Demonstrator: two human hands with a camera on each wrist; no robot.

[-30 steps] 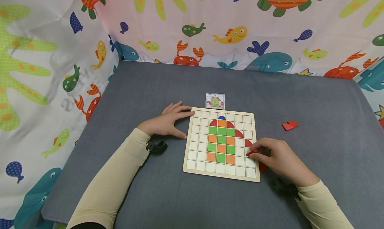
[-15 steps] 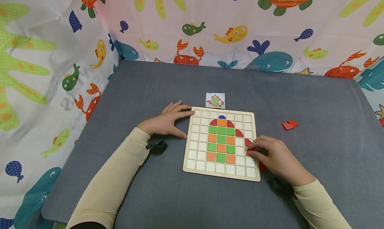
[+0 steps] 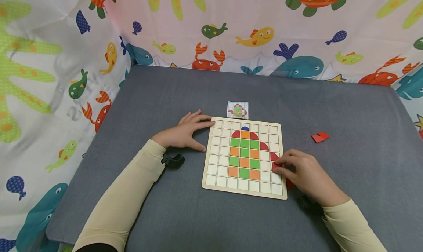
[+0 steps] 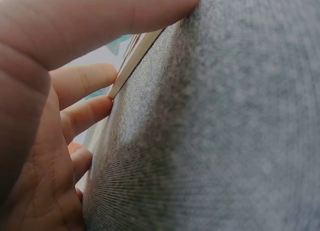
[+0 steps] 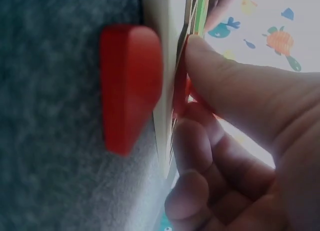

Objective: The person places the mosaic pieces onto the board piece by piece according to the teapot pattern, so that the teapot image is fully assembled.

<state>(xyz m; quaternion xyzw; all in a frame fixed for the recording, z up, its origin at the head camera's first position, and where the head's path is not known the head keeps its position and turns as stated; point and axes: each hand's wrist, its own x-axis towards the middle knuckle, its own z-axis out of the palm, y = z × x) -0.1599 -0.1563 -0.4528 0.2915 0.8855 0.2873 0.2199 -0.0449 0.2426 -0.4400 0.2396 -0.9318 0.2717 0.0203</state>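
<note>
A pale wooden grid board (image 3: pixel 244 194) lies on the table, with green, orange, dark red and blue tiles set in its cells. My left hand (image 3: pixel 185 134) rests at its left side with fingers spread. In the left wrist view, two fingertips (image 4: pixel 102 107) touch the board's edge (image 4: pixel 135 58). Over the right-hand column, my right hand (image 3: pixel 305 175) pinches a red tile (image 3: pixel 274 167) between thumb and fingers. That tile (image 5: pixel 181 88) sits against the board in the right wrist view; the fingers hide much of its shape. Just above it lies a dark red quarter-round tile (image 3: pixel 274 156).
A loose red piece (image 5: pixel 132 86) lies beside the board's right edge, partly under my right hand. Farther right are more red pieces (image 3: pixel 318 138). Behind the board lies a small card (image 3: pixel 238 110) with a coloured grid picture. A printed cloth (image 3: pixel 185 32) hangs behind the grey table (image 3: pixel 158 94).
My right hand has shifted slightly, and the red tile has gone from tilted to lying flatter on the board's right column. My left hand has stayed put.
</note>
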